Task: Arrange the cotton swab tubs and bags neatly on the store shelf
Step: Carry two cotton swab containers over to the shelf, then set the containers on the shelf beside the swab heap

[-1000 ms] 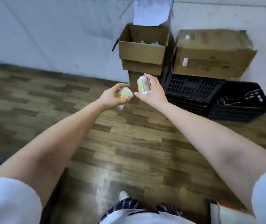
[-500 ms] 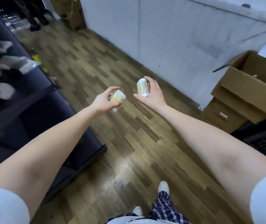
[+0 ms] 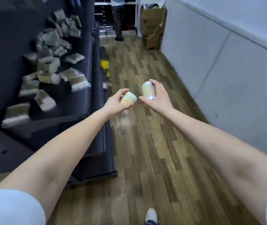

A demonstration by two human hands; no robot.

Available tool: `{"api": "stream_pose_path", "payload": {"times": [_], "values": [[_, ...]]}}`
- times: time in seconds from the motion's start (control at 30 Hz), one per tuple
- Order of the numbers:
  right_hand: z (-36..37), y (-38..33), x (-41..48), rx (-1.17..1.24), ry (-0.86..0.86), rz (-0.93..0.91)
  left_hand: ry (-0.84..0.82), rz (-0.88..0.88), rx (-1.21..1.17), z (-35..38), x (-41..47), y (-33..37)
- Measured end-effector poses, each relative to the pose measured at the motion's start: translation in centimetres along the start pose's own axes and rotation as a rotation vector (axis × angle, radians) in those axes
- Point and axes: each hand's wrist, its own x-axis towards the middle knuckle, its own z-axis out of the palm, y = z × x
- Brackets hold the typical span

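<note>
My left hand point(image 3: 114, 103) grips a round cotton swab tub point(image 3: 129, 99) with a yellow label, held out over the floor. My right hand point(image 3: 158, 99) grips a second cotton swab tub point(image 3: 147, 90), tilted on its side, a little higher and to the right. The two tubs are close together but apart. On the left stands the dark store shelf point(image 3: 74, 101), where several bags of cotton swabs point(image 3: 79, 82) lie in a loose, untidy heap.
A wooden-floored aisle runs ahead between the shelf and a pale wall point(image 3: 227, 62). A tall cardboard box point(image 3: 153, 28) stands at the far end beside the wall. Another person's legs point(image 3: 118, 21) are at the aisle's end. A yellow item point(image 3: 104, 64) lies by the shelf base.
The view has swung left from the cardboard boxes and crates to the shelf aisle. Both hands keep the same grip on their tubs, held out in front.
</note>
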Motion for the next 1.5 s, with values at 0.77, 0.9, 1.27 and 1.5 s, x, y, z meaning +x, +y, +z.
{"api": "stream_pose_path", "payload": {"times": [0.77,0.9,1.27,1.5], "values": [[11.1,0.4,34.1,0.114,-0.159,-0.140,0.299,-0.111,-0.061,-12.6,28.6,-5.5],[14.9,-0.7,38.9,0.143,-0.192,-0.135,0.382,-0.149,-0.068,-16.6,30.9,-7.8],[29.8,-8.4,47.9,0.244,-0.608,-0.467,0.819,-0.539,-0.043,-26.5,29.5,-15.6],[33.6,-12.8,51.7,0.161,-0.887,-0.875,0.998,-0.686,-0.054,-26.0,28.8,-14.7]]}}
